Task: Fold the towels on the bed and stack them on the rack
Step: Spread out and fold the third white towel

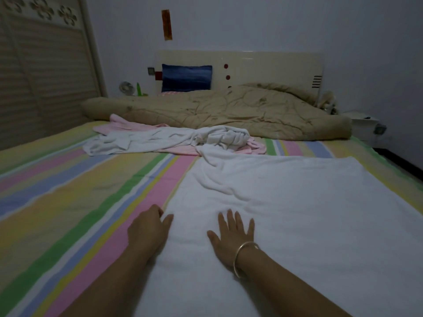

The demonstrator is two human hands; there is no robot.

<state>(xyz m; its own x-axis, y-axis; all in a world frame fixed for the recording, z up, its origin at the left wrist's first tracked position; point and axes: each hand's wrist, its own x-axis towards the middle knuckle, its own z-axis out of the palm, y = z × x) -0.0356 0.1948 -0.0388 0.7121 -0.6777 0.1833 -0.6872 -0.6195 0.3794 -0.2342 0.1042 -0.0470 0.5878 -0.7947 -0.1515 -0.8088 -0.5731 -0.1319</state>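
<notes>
While the right hand (pixel 231 236) lies flat, fingers spread, on the white towel (pixel 297 213), it should sweep toward the far wrinkles (pixel 219 184); whether the left hand (pixel 147 227) pinches the edge is unclear.

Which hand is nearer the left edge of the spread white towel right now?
Left. The left hand sits right at that edge, thumb on the spread white towel; the right hand lies flat on the towel, further in.

dim room; white wall (pixel 251 24), louvered wardrobe (pixel 34 76), headboard (pixel 263 65)
</notes>
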